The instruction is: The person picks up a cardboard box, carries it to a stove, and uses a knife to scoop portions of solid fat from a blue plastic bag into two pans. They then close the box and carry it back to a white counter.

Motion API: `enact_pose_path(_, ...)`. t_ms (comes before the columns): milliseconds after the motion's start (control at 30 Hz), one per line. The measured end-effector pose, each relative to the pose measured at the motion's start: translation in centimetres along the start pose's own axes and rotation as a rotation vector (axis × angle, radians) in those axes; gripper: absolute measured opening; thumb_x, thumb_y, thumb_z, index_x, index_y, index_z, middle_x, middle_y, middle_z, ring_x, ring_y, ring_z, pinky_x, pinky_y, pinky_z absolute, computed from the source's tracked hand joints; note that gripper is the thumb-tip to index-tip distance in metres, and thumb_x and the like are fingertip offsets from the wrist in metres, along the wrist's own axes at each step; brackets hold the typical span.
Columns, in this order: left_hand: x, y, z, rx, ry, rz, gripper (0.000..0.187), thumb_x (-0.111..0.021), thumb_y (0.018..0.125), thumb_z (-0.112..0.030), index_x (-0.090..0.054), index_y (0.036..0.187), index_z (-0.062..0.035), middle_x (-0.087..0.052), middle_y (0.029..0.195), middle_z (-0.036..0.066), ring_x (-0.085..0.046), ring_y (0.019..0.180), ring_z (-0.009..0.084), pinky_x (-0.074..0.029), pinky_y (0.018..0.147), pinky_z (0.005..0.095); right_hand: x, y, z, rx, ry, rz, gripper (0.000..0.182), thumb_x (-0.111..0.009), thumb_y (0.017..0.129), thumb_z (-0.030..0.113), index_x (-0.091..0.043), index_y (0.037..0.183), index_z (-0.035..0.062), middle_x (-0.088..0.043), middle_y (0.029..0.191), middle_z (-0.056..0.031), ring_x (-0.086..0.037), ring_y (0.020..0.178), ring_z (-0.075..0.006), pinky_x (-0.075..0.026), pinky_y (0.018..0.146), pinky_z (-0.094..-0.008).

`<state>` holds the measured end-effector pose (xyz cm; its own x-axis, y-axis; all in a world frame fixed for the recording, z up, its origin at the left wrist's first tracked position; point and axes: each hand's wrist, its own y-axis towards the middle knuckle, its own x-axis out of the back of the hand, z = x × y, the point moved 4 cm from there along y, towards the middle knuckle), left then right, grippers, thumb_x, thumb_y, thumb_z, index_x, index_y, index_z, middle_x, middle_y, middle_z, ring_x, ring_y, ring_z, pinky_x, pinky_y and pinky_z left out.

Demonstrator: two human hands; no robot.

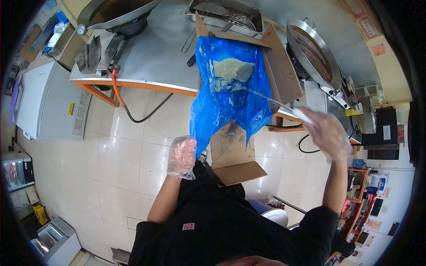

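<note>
A cardboard box (284, 73) stands open at the metal table's edge, lined with a blue plastic bag (206, 102). Inside the bag lies a pale yellowish block (233, 69), its lower part broken up. My right hand (326, 133), in a clear plastic glove, is closed around the white handle of a long thin tool (273, 101); the tool's far end reaches the broken part of the block. At the bag's lower left edge is my left hand (183, 155), also gloved, with its fingers curled in against the blue plastic.
Large woks (120, 11) (313, 51) of dark liquid stand left and right. Behind the box a metal tray (253, 17) holds strainers. An orange hose (117, 88) hangs at the table's left. A white appliance (53, 104) stands farther left, shelves (357, 199) at right.
</note>
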<state>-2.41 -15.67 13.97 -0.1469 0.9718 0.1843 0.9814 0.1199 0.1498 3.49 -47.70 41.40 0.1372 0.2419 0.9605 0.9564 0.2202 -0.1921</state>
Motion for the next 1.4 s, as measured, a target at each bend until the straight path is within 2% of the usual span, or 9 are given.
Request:
enact_pose_path(100,0.2,1.0,-0.4,-0.145,0.108,0.088,0.02,-0.059,0.101,-0.022,-0.06,0.094,-0.003,-0.061,0.083,0.01,-0.057,0.074,0.0215,-0.047,0.072,0.0361,-1.0,5.5,-0.2,0.124,-0.134,0.025,0.041,-0.06,0.094,0.021,-0.059,0.136,0.0246,-0.07,0.104,-0.0146,-0.068,0.097,-0.0325,-0.053,0.087,-0.0471)
enact_pose_path(233,0.1,1.5,-2.7,-0.306,0.062,-0.202,0.034,-0.057,0.101,-0.022,-0.055,0.074,-0.002,-0.052,0.066,0.011,-0.05,0.06,0.0234,-0.041,0.059,0.0393,1.1,13.6,0.6,0.231,-0.393,0.147,0.033,-0.06,0.094,0.021,-0.065,0.127,0.022,-0.071,0.101,-0.0121,-0.069,0.093,-0.03,-0.055,0.084,-0.0442)
enact_pose_path(300,0.3,2.3,-3.1,-0.243,-0.039,-0.064,0.039,-0.056,0.1,-0.023,-0.051,0.068,-0.0014,-0.046,0.061,0.012,-0.046,0.056,0.0258,-0.037,0.056,0.0404,1.7,16.7,1.6,0.247,-0.415,0.202,0.031,-0.06,0.094,0.02,-0.067,0.124,0.0203,-0.071,0.1,-0.0124,-0.07,0.093,-0.0298,-0.055,0.084,-0.0433)
enact_pose_path(400,1.1,2.4,-2.6,0.0,0.067,0.228,0.028,-0.052,0.101,-0.026,-0.057,0.085,-0.0037,-0.056,0.081,0.015,-0.052,0.073,0.0346,-0.043,0.069,0.0454,0.5,21.7,1.4,0.101,-0.381,0.278,0.031,-0.062,0.091,0.018,-0.067,0.121,0.0207,-0.071,0.1,-0.0123,-0.07,0.094,-0.0299,-0.055,0.084,-0.0425)
enact_pose_path(533,1.2,3.0,-3.9,-0.124,-0.199,0.067,0.039,-0.055,0.1,-0.021,-0.05,0.068,-0.0005,-0.041,0.059,0.012,-0.039,0.053,0.0246,-0.034,0.052,0.0384,0.2,23.7,2.3,0.255,-0.532,0.194,0.034,-0.065,0.086,0.015,-0.068,0.119,0.0234,-0.071,0.102,-0.0111,-0.07,0.098,-0.0299,-0.055,0.086,-0.042)
enact_pose_path(1000,1.5,2.8,-3.8,-0.044,-0.367,0.061,0.035,-0.054,0.1,-0.019,-0.051,0.07,-0.0001,-0.042,0.06,0.009,-0.037,0.056,0.0187,-0.035,0.052,0.0371,-3.2,26.3,-1.1,0.156,-0.381,0.36,0.04,-0.06,0.088,0.015,-0.067,0.126,0.0223,-0.072,0.112,-0.0132,-0.069,0.102,-0.0322,-0.055,0.091,-0.0406)
enact_pose_path(1167,1.5,1.6,-0.6,0.173,-0.159,0.252,0.021,-0.063,0.099,-0.022,-0.059,0.107,-0.0029,-0.063,0.091,0.007,-0.06,0.081,0.0164,-0.05,0.076,0.031,-2.7,23.5,0.1,0.084,-0.393,0.398,0.036,-0.058,0.092,0.023,-0.066,0.127,0.0182,-0.071,0.115,-0.0124,-0.069,0.104,-0.0323,-0.055,0.092,-0.0418)
enact_pose_path(1333,2.1,2.4,-0.9,0.09,-0.032,0.301,0.022,-0.06,0.1,-0.026,-0.062,0.102,-0.0043,-0.063,0.088,0.011,-0.061,0.081,0.0242,-0.05,0.078,0.0342,-0.5,19.9,1.3,-0.056,-0.298,0.524,0.04,-0.054,0.098,0.03,-0.06,0.134,0.0157,-0.066,0.127,-0.0136,-0.064,0.115,-0.0318,-0.051,0.1,-0.0398)
enact_pose_path(1400,2.5,3.6,-1.3,0.175,-0.003,0.467,0.026,-0.057,0.1,-0.029,-0.063,0.101,-0.0044,-0.063,0.09,0.014,-0.061,0.083,0.0285,-0.049,0.079,0.0365,-4.3,20.0,-4.2,0.104,-0.217,0.442,0.042,-0.053,0.099,0.034,-0.059,0.136,0.0164,-0.064,0.129,-0.0142,-0.062,0.118,-0.0314,-0.048,0.104,-0.04)
